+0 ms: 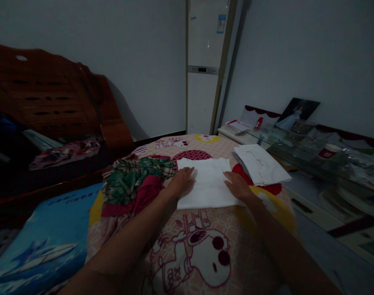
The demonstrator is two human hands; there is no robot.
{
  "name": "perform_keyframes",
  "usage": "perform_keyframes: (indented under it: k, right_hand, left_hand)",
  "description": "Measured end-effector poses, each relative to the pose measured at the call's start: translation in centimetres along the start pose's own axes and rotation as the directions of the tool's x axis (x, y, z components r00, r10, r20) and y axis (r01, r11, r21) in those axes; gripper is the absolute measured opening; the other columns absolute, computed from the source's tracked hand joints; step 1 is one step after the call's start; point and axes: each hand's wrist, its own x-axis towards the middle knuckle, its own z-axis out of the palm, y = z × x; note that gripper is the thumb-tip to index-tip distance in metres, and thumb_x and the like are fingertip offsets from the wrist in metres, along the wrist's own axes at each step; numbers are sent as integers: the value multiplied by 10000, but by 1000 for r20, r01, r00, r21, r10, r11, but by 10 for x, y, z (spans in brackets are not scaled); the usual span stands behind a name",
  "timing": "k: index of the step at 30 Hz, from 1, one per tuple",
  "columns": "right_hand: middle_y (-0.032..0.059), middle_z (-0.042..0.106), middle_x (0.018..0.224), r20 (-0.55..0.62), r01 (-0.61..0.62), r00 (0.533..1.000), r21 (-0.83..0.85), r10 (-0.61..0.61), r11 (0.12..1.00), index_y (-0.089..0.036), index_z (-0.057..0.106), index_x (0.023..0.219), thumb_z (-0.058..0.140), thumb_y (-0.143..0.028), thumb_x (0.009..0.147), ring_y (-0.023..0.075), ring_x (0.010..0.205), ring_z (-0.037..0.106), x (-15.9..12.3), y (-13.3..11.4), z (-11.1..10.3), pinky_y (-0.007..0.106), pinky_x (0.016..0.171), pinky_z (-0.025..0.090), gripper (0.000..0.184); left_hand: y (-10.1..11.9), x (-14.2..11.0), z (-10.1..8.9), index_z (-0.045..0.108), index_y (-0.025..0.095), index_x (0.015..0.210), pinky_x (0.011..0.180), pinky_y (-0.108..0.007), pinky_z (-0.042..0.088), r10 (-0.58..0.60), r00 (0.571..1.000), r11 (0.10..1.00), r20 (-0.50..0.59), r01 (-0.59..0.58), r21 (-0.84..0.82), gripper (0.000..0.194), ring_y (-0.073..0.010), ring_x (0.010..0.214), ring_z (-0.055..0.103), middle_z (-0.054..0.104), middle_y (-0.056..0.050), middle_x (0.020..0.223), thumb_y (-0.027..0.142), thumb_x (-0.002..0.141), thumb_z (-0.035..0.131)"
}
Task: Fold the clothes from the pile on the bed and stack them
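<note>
A folded white garment (209,183) lies flat on the cartoon-printed pink bedcover (193,250). My left hand (183,181) rests on its left edge, fingers stretched flat. My right hand (237,185) lies on its right edge, fingers also spread flat. Neither hand grips anything. A second folded white garment (260,164) lies just to the right, beyond my right hand. Left of my left hand sits a heap of green plaid and red clothes (134,182).
A blue pillow (42,241) lies at the lower left. A dark wooden bench (52,106) with bedding stands at the left. A tall white air conditioner (205,65) fills the far corner. A glass-topped low table (312,151) with clutter runs along the right.
</note>
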Motion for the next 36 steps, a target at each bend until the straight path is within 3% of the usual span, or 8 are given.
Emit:
perform_keyframes:
  k: [4, 9, 15, 18, 20, 24, 29, 36]
  right_hand:
    - [109, 766, 1007, 80, -269, 961, 71, 263, 961, -150, 760, 1051, 579, -197, 814, 239, 945, 711, -20, 8, -26, 329, 878, 526, 302]
    - [81, 776, 877, 56, -404, 914, 184, 401, 896, -170, 780, 861, 691, -248, 717, 222, 833, 716, -38, 12, -31, 292, 771, 524, 186]
    - [64, 752, 775, -39, -419, 873, 452, 487, 787, -168, 749, 795, 720, -221, 639, 199, 722, 683, -47, 7, -24, 277, 679, 510, 167]
    - [13, 667, 587, 114, -454, 863, 603, 492, 656, -120, 743, 954, 743, -262, 627, 156, 542, 598, -52, 6, -28, 253, 531, 455, 356]
    - [-48, 557, 467, 238, -482, 860, 670, 451, 565, -76, 701, 1113, 755, -288, 620, 115, 424, 487, -56, 6, -33, 228, 441, 373, 539]
    - [-97, 477, 444, 317, -470, 873, 751, 371, 463, -48, 603, 1285, 773, -314, 595, 72, 370, 393, -63, 5, -40, 201, 389, 285, 759]
    - [-94, 469, 419, 381, -490, 870, 731, 311, 475, -65, 636, 1235, 757, -341, 605, 74, 342, 393, -67, 6, -44, 190, 364, 225, 699]
    - [-61, 540, 473, 389, -505, 863, 655, 323, 562, -78, 660, 1190, 712, -290, 648, 74, 341, 394, -67, 6, -42, 198, 370, 267, 584]
  left_hand:
    - [-7, -33, -19, 578, 137, 1301, 895, -316, 473, -156, 987, 985, 39, 159, -69, 429, -238, 1012, 656, 704, -126, 1069, 277, 898, 541]
    - [-13, -69, -17, 648, 126, 1195, 649, -266, 428, -159, 980, 914, 119, 191, -357, 427, -186, 715, 622, 665, -39, 758, 336, 824, 627]
    - [-10, -73, 2, 640, 104, 1208, 554, -226, 350, -270, 959, 587, 92, 239, -773, 628, -117, 588, 491, 514, 54, 612, 350, 647, 778]
    - [-5, -75, 0, 568, 109, 1313, 517, -200, 330, -229, 943, 349, 243, 313, -884, 804, -88, 560, 469, 507, 63, 628, 356, 596, 836]
    - [-3, -79, -4, 491, 138, 1401, 468, -179, 291, -159, 938, 261, 308, 341, -903, 896, -61, 496, 432, 483, 82, 621, 358, 607, 843]
    - [-4, -88, -13, 391, 179, 1485, 388, -168, 197, -26, 922, 320, 386, 373, -871, 943, -31, 372, 339, 411, 116, 565, 379, 665, 812]
    - [-10, -86, -8, 406, 146, 1467, 400, -175, 244, -59, 928, 397, 367, 359, -845, 943, -37, 400, 365, 413, 109, 609, 428, 651, 787]
    - [-16, -81, -3, 496, 106, 1405, 512, -216, 328, -53, 962, 740, 267, 217, -637, 782, -110, 572, 474, 452, 61, 660, 396, 711, 711]
